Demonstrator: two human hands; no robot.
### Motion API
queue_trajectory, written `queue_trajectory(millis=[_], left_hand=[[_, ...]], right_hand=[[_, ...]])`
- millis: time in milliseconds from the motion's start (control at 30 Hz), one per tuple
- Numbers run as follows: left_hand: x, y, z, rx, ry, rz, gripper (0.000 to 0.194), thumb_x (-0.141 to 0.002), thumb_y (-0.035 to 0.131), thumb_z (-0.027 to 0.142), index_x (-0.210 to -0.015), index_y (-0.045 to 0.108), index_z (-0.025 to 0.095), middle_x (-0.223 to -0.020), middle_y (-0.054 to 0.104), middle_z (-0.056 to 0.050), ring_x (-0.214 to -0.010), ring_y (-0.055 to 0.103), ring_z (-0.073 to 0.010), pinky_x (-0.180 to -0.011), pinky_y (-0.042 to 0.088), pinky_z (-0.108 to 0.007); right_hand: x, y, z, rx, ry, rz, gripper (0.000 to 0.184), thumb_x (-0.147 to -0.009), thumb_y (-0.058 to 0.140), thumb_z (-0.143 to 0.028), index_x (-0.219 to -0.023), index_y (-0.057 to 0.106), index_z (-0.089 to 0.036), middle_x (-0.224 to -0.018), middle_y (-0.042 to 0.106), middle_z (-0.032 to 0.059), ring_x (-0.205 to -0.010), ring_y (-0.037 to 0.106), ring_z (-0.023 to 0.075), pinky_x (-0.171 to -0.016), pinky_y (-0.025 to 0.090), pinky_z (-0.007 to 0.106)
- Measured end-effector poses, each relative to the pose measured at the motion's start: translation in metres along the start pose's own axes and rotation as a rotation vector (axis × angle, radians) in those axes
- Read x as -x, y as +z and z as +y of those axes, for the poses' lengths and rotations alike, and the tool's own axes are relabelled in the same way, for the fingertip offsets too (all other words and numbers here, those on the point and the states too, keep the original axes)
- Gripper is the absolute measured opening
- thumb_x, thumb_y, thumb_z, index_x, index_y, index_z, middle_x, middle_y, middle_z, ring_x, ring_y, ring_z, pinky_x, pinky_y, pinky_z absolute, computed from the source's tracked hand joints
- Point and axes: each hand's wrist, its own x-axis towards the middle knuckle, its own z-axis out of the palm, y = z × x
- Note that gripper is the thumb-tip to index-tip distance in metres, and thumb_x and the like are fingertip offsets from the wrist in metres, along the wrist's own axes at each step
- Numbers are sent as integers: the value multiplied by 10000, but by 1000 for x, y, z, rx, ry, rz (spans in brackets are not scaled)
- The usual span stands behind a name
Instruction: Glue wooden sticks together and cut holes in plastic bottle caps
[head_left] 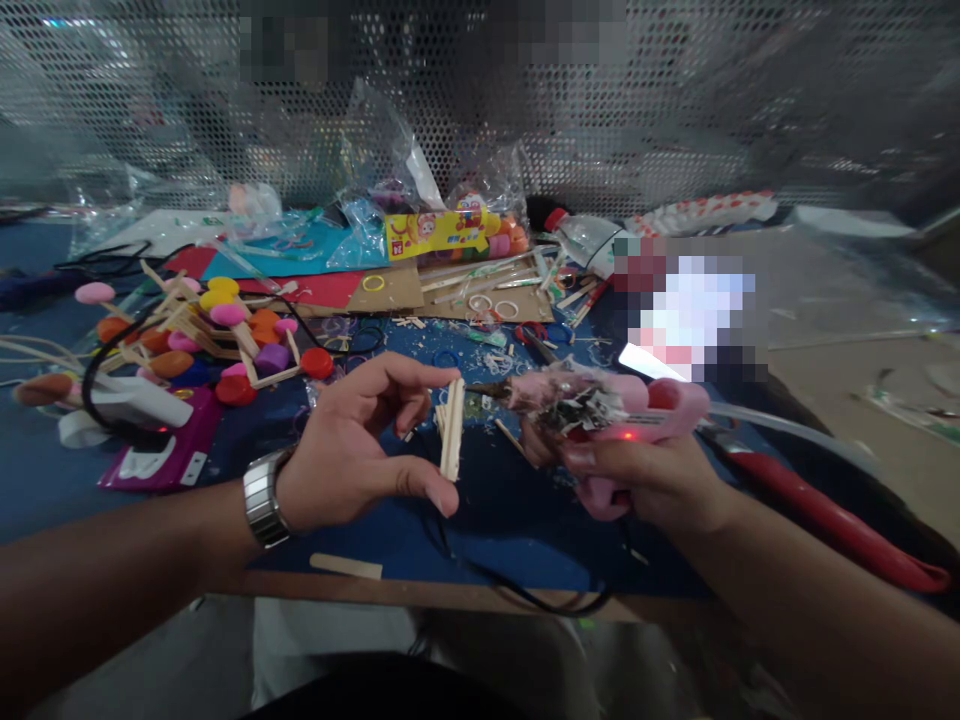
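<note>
Between thumb and forefinger, my left hand [367, 440] holds a short bundle of wooden sticks [451, 430] upright above the blue table. My right hand [637, 460] is wrapped round a pink hot glue gun [622, 405] with a small red light lit on its side. The gun's nozzle points left and is close to the top of the sticks; whether it touches them I cannot tell. A clear glue stick [787, 428] sticks out of the gun's back. Below the hands a black cord [525, 588] hangs along the table edge.
Left lie wooden stick pieces with coloured round ends [225, 340] and a purple power strip [161, 450] with plugs. Red-handled pliers [840, 515] lie at right, near a lit phone screen [686, 320]. Behind are a plastic bottle [589, 240], a yellow packet [435, 232] and cardboard [487, 300].
</note>
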Motion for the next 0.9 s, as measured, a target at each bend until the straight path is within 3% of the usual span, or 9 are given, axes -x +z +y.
queue_trajectory(millis=[100, 300, 500, 667, 800, 900], left_hand=[[0, 0, -1, -12, 2, 0, 689, -477, 988, 436, -1082, 757, 201, -695, 524, 32, -625, 456, -93, -539, 386, -212], [0, 0, -1, 1, 5, -10, 689, -477, 986, 434, -1084, 755, 205, -691, 525, 36, -615, 455, -88, -530, 383, -206], [0, 0, -1, 0, 8, -2, 683, -478, 990, 418, -1084, 755, 208, -696, 538, 34, -616, 447, -86, -531, 379, -206], [0, 0, -2, -12, 13, -7, 667, -489, 987, 431, -1075, 759, 209, -683, 526, 36, -607, 439, -90, -523, 372, -216], [0, 0, 0, -36, 20, 18, 668, -495, 978, 457, -1081, 759, 220, -676, 514, 41, -601, 409, -90, -532, 370, -229], [0, 0, 2, -35, 25, 70, 659, -515, 967, 476, -1086, 749, 227, -675, 495, 45, -604, 400, -90, -542, 370, -233]], right_hand=[[0, -1, 0, 11, -48, 23, 473, -721, 802, -359, -1176, 752, -242, -677, 600, 5, -534, 472, 142, -372, 331, 225], [-1, -1, -1, 12, -102, 28, 418, -723, 809, -320, -1137, 776, -269, -626, 585, -12, -617, 529, 170, -515, 445, 272], [-1, 1, -3, 26, -35, 20, 480, -712, 813, -390, -1170, 765, -257, -639, 589, 2, -602, 521, 181, -407, 348, 239], [-2, 1, -3, 41, -42, 30, 470, -713, 806, -376, -1170, 765, -276, -627, 541, -15, -609, 515, 183, -496, 435, 290], [-4, 3, -2, 77, -109, 52, 418, -701, 784, -314, -1110, 767, -229, -654, 590, -6, -615, 526, 175, -544, 449, 299], [-6, 4, -1, 110, -55, 160, 501, -711, 779, -333, -1193, 712, -215, -669, 580, -13, -549, 483, 142, -456, 396, 255]])
